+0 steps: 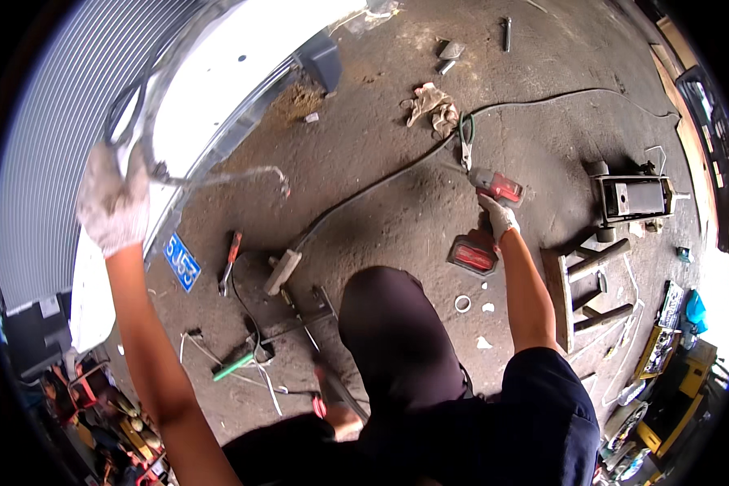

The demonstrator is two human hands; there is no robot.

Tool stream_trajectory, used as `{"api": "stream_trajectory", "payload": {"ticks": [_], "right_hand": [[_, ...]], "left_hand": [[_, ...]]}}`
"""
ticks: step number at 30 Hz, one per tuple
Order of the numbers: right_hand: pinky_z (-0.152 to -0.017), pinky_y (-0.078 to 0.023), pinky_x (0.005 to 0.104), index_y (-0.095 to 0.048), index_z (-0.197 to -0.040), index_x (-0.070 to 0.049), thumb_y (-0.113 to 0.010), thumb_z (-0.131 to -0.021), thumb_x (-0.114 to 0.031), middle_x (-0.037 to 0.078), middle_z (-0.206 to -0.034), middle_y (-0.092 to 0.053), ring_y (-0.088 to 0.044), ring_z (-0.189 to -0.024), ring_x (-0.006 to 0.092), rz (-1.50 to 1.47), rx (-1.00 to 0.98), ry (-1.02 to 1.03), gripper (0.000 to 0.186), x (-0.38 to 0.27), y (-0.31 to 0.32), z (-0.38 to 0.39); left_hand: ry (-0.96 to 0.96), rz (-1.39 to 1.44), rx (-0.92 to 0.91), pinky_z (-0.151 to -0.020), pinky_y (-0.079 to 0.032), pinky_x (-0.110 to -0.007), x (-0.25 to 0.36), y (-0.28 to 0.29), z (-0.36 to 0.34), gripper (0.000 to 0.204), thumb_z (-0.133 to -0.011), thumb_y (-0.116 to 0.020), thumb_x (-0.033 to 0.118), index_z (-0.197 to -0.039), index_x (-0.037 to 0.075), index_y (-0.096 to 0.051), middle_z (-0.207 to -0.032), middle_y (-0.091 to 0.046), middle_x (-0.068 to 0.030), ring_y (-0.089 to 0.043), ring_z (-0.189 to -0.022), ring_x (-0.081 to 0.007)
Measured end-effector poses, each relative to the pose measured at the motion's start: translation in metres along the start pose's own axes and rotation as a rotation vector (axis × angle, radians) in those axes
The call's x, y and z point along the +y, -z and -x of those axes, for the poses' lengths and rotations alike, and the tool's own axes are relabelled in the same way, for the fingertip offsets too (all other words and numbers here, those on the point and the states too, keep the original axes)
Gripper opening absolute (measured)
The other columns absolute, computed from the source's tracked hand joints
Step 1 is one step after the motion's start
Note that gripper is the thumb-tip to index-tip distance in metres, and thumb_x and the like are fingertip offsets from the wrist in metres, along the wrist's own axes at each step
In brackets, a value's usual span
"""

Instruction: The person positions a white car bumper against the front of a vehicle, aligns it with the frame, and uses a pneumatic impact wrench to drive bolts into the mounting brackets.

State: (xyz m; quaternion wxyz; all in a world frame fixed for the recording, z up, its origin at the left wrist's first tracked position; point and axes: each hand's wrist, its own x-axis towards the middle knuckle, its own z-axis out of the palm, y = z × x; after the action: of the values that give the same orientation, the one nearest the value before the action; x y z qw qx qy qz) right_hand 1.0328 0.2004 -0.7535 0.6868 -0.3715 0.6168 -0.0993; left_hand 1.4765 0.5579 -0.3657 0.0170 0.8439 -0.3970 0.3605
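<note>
My left hand (115, 198), in a pale work glove, is raised at the white vehicle panel (219, 77), its fingers closed on a grey cable (219, 178). Dark loops of the cable rise above the fingers; its loose end hangs to the right of them. My gloved right hand (499, 217) grips a red and grey cordless drill (500, 188) by the handle, with the battery pack (473, 255) toward me. The drill's nose points left, close to green-handled pliers (466, 142) on the floor.
A black cord (381, 180) crosses the dirty floor, near a crumpled rag (433, 107). A wooden block (283, 271), a red-handled wrench (230, 263) and a blue plate (181, 262) lie at left. At right are a wooden stool (587, 296) and a floor jack (636, 200).
</note>
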Motion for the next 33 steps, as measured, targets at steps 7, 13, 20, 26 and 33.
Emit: {"api": "stream_trajectory", "payload": {"ticks": [7, 13, 20, 26, 33], "right_hand": [[-0.05, -0.047, 0.0305, -0.064, -0.083, -0.006, -0.072, -0.084, -0.018, 0.005, -0.066, -0.062, -0.058, -0.052, 0.0169, -0.368, -0.236, 0.501, 0.015, -0.112, -0.056, 0.166], [-0.074, -0.052, 0.0314, -0.068, -0.095, -0.002, -0.069, -0.083, -0.007, 0.004, -0.078, -0.067, -0.065, -0.077, 0.016, -0.144, -0.499, 1.045, 0.014, -0.189, -0.064, 0.315], [-0.093, -0.048, 0.0388, -0.064, -0.118, -0.019, -0.068, -0.083, -0.023, 0.007, -0.117, -0.065, -0.059, -0.109, 0.0257, 1.042, -0.332, 1.339, 0.036, -0.123, -0.133, 0.43], [-0.072, -0.048, 0.0345, -0.057, -0.104, -0.009, -0.071, -0.083, -0.018, 0.001, -0.086, -0.061, -0.059, -0.08, 0.0192, 0.247, -0.875, 0.927, 0.027, -0.048, -0.219, 0.463], [-0.063, -0.042, 0.0342, -0.05, -0.132, -0.003, -0.075, -0.083, -0.038, 0.002, -0.066, -0.048, -0.05, -0.065, 0.0181, -0.257, -0.818, 1.119, 0.065, -0.039, -0.248, 0.494]], "left_hand": [[-0.039, -0.092, 0.068, -0.058, -0.051, -0.046, 0.001, 0.009, -0.007, 0.057, -0.089, -0.052, 0.064, -0.086, 0.007, -0.055, -0.073, -0.061, -0.017, -0.063, -0.066, -0.0375], [0.037, -0.022, 0.05, -0.063, -0.047, -0.048, 0.009, 0.028, -0.013, 0.063, -0.086, -0.048, 0.072, -0.079, 0.009, -0.051, -0.073, -0.058, -0.0134, -0.06, -0.068, -0.0333], [0.043, 0.065, 0.183, -0.049, -0.036, -0.034, 0.025, 0.012, -0.01, 0.066, -0.08, -0.046, 0.08, -0.081, 0.016, -0.06, -0.058, -0.049, 0.0013, -0.05, -0.052, -0.015], [0.171, 0.268, -0.048, -0.081, -0.046, -0.046, -0.009, 0.045, -0.003, 0.062, -0.08, -0.056, 0.071, -0.094, 0.01, -0.062, -0.084, -0.066, -0.0125, -0.066, -0.086, -0.0285], [0.186, 0.301, 0.007, -0.076, -0.045, -0.045, 0.005, 0.038, -0.007, 0.058, -0.078, -0.061, 0.068, -0.095, 0.013, -0.062, -0.083, -0.065, -0.0107, -0.064, -0.081, -0.0275]]}}
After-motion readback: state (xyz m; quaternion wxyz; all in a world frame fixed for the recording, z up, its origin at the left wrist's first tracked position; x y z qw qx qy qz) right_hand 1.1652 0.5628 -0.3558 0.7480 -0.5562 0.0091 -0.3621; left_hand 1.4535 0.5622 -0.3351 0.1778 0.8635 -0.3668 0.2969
